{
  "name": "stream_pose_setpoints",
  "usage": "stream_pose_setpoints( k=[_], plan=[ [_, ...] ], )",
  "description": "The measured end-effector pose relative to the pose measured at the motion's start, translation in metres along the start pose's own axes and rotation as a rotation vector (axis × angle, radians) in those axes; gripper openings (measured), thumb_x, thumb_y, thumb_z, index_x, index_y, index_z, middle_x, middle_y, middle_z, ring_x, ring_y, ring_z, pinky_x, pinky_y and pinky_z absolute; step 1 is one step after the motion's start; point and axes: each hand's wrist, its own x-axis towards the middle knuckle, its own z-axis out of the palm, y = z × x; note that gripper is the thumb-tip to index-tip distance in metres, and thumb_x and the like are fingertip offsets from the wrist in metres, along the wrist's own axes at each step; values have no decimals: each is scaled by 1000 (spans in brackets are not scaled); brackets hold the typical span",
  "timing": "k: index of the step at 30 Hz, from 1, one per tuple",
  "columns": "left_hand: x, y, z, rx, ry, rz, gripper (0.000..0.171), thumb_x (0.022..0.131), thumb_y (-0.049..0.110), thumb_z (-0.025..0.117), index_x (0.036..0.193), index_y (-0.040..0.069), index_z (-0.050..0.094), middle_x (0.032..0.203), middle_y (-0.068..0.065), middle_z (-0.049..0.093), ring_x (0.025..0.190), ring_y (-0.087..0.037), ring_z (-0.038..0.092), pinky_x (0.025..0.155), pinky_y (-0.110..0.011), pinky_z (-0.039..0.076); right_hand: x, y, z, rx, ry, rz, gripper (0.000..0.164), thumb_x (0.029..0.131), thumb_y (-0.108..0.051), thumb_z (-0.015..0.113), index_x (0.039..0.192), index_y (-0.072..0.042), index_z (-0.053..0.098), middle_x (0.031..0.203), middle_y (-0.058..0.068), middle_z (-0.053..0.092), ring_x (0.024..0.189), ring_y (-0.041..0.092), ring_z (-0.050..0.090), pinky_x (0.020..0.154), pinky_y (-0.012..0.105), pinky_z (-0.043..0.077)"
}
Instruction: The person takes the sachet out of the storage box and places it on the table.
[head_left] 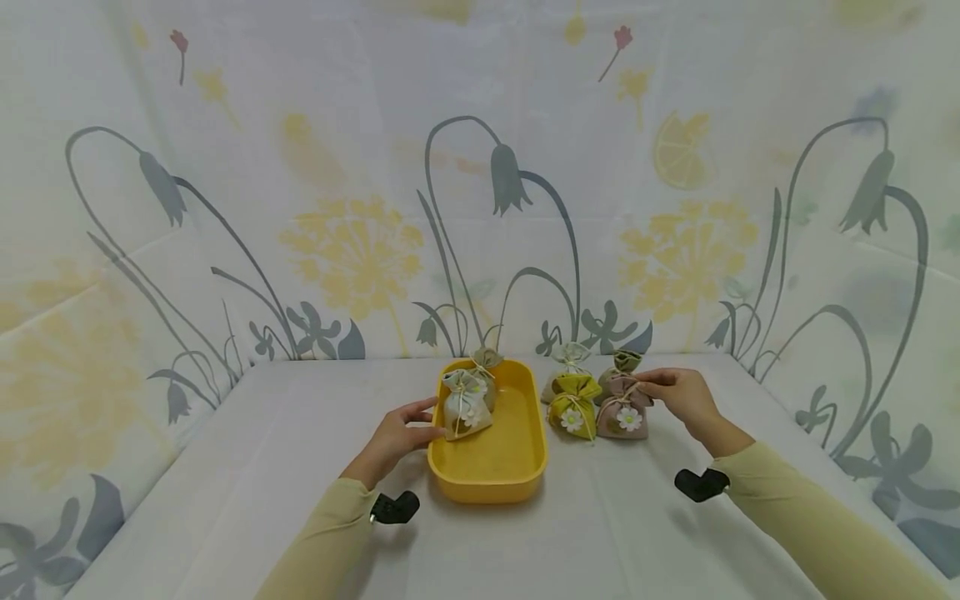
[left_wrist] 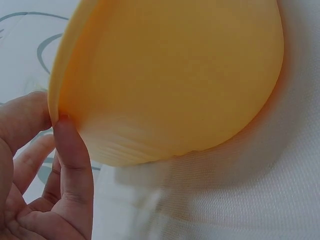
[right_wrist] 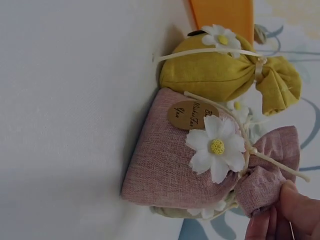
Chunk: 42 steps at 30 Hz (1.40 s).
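Observation:
My left hand (head_left: 400, 435) pinches the left rim of a yellow plastic tub (head_left: 495, 462) between thumb and fingers. Inside the tub, a pale sachet (head_left: 462, 410) with a white flower leans in front of a beige sachet (head_left: 488, 362). To the right of the tub, my right hand (head_left: 681, 397) pinches the gathered top of a pink cloth sachet (right_wrist: 175, 155). That sachet carries a white daisy (right_wrist: 217, 146), a cord and a round brown tag (right_wrist: 187, 115). Beside it stands a mustard-yellow sachet (head_left: 576, 400); these two are in the front row.
Behind the front pair stand a whitish sachet (head_left: 572, 354) and an olive-green sachet (head_left: 627, 360), both partly hidden. A white cloth (head_left: 300, 417) covers the table. At the table's back hangs a curtain (head_left: 480, 250) printed with flowers.

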Motion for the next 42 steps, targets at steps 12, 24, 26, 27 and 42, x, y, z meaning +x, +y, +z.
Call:
stream_pose_setpoints(
  k=[12,24,26,27,42],
  plan=[
    [-1,0,-1,23,0,3,59,78,9,74,133,8,52,116,-16,54,83,-20,62,79,-35,53,-18,1,-13,47,-13,-24,43,92,-25,60,121,7,58,116,20,60,107,38,53,93,57,38],
    [-3,-1,-2,20,0,10,60,79,8,74,134,8,51,115,-16,54,83,-20,62,80,-35,53,-38,-26,-1,115,-111,-50,44,90,-24,62,120,7,58,120,21,58,110,36,52,97,61,31],
    [-3,-1,-2,17,1,9,60,79,8,74,134,8,51,116,-16,54,83,-20,63,80,-35,53,-38,-31,4,129,-122,-56,44,90,-25,62,120,7,58,121,21,57,111,35,51,98,60,32],
    [-3,-1,-2,17,2,9,60,79,8,74,134,8,51,116,-16,54,83,-20,63,80,-35,53,-38,-33,7,136,-128,-62,44,90,-25,63,120,7,58,122,21,56,111,34,51,98,58,33],
    [0,-1,0,29,0,-3,60,78,10,75,134,9,52,116,-16,54,84,-20,62,79,-34,53,-20,-70,56,148,-136,-44,34,88,-20,66,114,2,65,108,11,66,103,29,57,97,47,40]
  ],
)
